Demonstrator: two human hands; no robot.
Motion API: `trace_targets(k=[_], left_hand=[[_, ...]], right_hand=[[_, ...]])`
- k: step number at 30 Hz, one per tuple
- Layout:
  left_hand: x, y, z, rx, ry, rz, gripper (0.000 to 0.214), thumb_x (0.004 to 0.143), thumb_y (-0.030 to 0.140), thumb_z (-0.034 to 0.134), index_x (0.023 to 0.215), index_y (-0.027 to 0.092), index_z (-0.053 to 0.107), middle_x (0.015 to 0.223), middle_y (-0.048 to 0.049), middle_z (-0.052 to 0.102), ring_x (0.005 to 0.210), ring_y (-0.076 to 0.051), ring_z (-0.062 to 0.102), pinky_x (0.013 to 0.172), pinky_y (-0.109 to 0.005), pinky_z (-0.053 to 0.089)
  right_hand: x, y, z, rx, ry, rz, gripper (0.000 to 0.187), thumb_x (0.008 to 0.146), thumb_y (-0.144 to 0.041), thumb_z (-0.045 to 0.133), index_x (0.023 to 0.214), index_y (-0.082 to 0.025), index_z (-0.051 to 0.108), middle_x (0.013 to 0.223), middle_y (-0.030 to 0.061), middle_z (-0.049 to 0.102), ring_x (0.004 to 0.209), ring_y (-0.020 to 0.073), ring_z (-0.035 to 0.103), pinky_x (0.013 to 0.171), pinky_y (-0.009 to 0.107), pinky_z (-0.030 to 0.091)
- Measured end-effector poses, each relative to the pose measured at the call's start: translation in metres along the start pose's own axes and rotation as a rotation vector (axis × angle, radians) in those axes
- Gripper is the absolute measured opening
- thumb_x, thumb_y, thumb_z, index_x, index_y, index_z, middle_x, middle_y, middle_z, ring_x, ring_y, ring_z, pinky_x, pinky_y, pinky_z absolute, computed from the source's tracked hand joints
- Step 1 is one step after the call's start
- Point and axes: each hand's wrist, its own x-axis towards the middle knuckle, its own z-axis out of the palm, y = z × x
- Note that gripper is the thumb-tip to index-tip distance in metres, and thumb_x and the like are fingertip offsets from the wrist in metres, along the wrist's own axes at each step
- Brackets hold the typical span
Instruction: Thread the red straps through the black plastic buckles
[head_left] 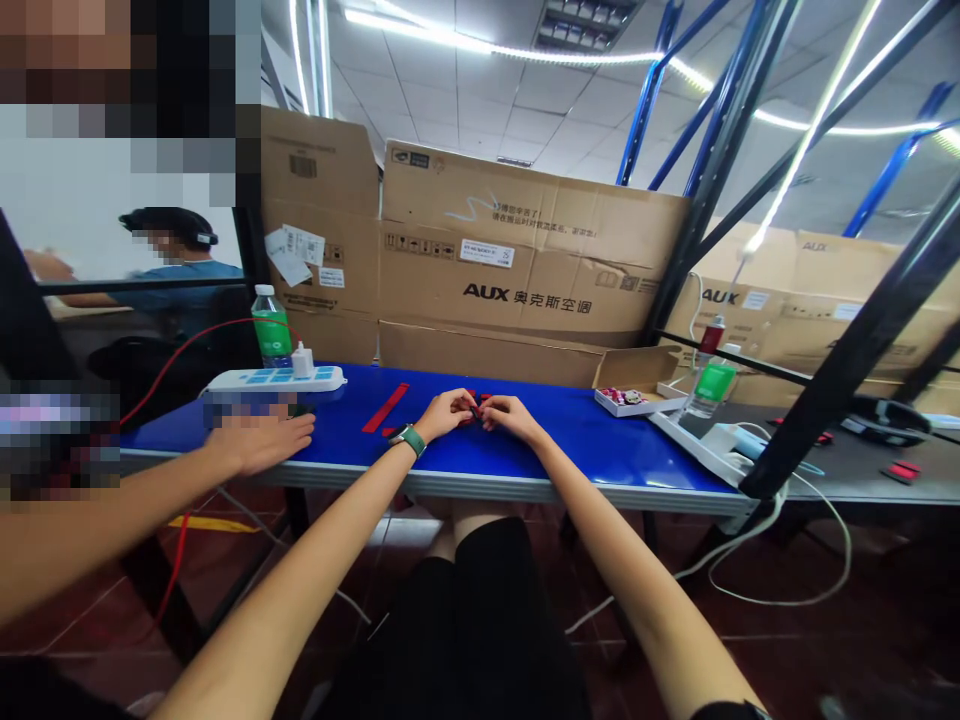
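Note:
My left hand (448,412), with a green-banded watch (409,438) on its wrist, is closed in a pinch above the blue tabletop (592,455). Facing it, my right hand (512,416) also has its fingers pinched together. Both meet at a small red and black piece (475,411), mostly hidden by the fingers, so I cannot tell its kind. Red strips (387,407) lie on the table to the left of my hands. Farther left, another person's hand (259,440) rests flat near the table's front edge.
A white power strip (274,380) with a plugged-in charger and a bottle (271,330) stand at the back left. At the right is an open small box (626,400) holding small pieces. Cardboard (525,270) walls the back; a dark metal post (780,430) stands right, with white cables (750,545) hanging.

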Motion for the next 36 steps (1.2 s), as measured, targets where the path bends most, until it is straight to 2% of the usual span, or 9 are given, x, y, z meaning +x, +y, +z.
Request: trace_targets(k=[4, 6, 9, 14, 17, 20, 23, 29, 36], left_hand=[[-0.038, -0.013, -0.089, -0.111, 0.147, -0.116, 0.055, 0.077, 0.081, 0.057, 0.091, 0.031, 0.075, 0.091, -0.0047, 0.078, 0.087, -0.033, 0.074, 0.075, -0.052, 0.057], [-0.045, -0.022, -0.104, 0.006, 0.148, -0.076, 0.062, 0.083, 0.082, 0.047, 0.091, 0.027, 0.073, 0.096, -0.0072, 0.078, 0.09, -0.031, 0.075, 0.074, -0.049, 0.058], [-0.047, -0.026, -0.102, 0.171, 0.131, 0.019, 0.057, 0.092, 0.073, 0.044, 0.083, 0.022, 0.069, 0.097, -0.0108, 0.075, 0.105, -0.029, 0.073, 0.084, -0.046, 0.057], [-0.034, -0.018, -0.058, 0.307, 0.116, 0.075, 0.039, 0.088, 0.067, 0.057, 0.076, 0.03, 0.067, 0.104, -0.0093, 0.075, 0.117, -0.03, 0.068, 0.091, -0.046, 0.058], [0.002, -0.024, 0.013, 0.385, 0.058, 0.082, 0.026, 0.08, 0.052, 0.076, 0.086, 0.027, 0.072, 0.114, -0.0111, 0.074, 0.118, -0.031, 0.067, 0.094, -0.044, 0.056], [0.052, -0.035, 0.093, 0.548, -0.03, 0.079, 0.031, 0.077, 0.049, 0.078, 0.097, 0.026, 0.075, 0.118, -0.0092, 0.074, 0.119, -0.031, 0.066, 0.099, -0.04, 0.053], [0.088, -0.045, 0.139, 0.587, -0.07, 0.081, 0.035, 0.074, 0.044, 0.081, 0.102, 0.024, 0.074, 0.116, -0.0106, 0.074, 0.116, -0.032, 0.066, 0.099, -0.041, 0.051], [0.102, -0.058, 0.144, 0.615, -0.154, 0.074, 0.028, 0.075, 0.028, 0.078, 0.101, 0.021, 0.073, 0.107, -0.0095, 0.075, 0.1, -0.028, 0.07, 0.093, -0.04, 0.053], [0.108, -0.051, 0.142, 0.26, 0.039, 0.047, 0.032, 0.075, 0.047, 0.079, 0.09, 0.02, 0.073, 0.092, -0.0064, 0.077, 0.086, -0.023, 0.072, 0.083, -0.035, 0.056]], right_hand=[[0.001, 0.002, 0.003, -0.004, 0.001, 0.068, 0.032, 0.073, -0.046, 0.076, 0.083, -0.016, 0.068, 0.068, 0.0037, 0.073, 0.06, 0.0168, 0.069, 0.062, 0.026, 0.056], [0.001, 0.002, 0.004, -0.017, 0.016, 0.09, 0.028, 0.073, -0.042, 0.076, 0.079, -0.017, 0.067, 0.065, 0.0028, 0.072, 0.059, 0.0166, 0.069, 0.061, 0.025, 0.055], [0.002, 0.0, 0.006, -0.066, 0.042, 0.102, 0.016, 0.072, -0.032, 0.072, 0.075, -0.018, 0.065, 0.061, 0.0001, 0.069, 0.057, 0.0154, 0.068, 0.059, 0.023, 0.053], [0.0, -0.005, 0.009, -0.278, 0.137, 0.094, 0.005, 0.071, -0.022, 0.064, 0.073, -0.02, 0.06, 0.057, -0.0029, 0.067, 0.054, 0.013, 0.065, 0.055, 0.019, 0.047], [-0.003, -0.011, 0.009, -0.38, 0.229, 0.1, 0.007, 0.073, -0.022, 0.062, 0.074, -0.021, 0.054, 0.055, -0.0045, 0.066, 0.051, 0.0122, 0.063, 0.052, 0.018, 0.043], [-0.007, -0.018, 0.006, -0.407, 0.358, 0.132, 0.009, 0.074, -0.023, 0.058, 0.074, -0.023, 0.05, 0.049, -0.0064, 0.06, 0.047, 0.013, 0.061, 0.05, 0.019, 0.043], [-0.01, -0.022, 0.001, -0.382, 0.51, 0.179, 0.009, 0.074, -0.023, 0.056, 0.075, -0.024, 0.047, 0.046, -0.0078, 0.054, 0.043, 0.0146, 0.06, 0.046, 0.02, 0.042], [-0.008, -0.013, -0.006, -0.458, 0.607, 0.062, 0.009, 0.071, -0.022, 0.06, 0.077, -0.023, 0.052, 0.068, -0.003, 0.066, 0.054, 0.0141, 0.062, 0.054, 0.023, 0.047], [0.001, -0.024, 0.001, -0.555, 0.254, -0.281, 0.013, 0.077, -0.015, 0.063, 0.087, -0.021, 0.069, 0.09, 0.003, 0.074, 0.084, 0.0167, 0.068, 0.08, 0.026, 0.052]])
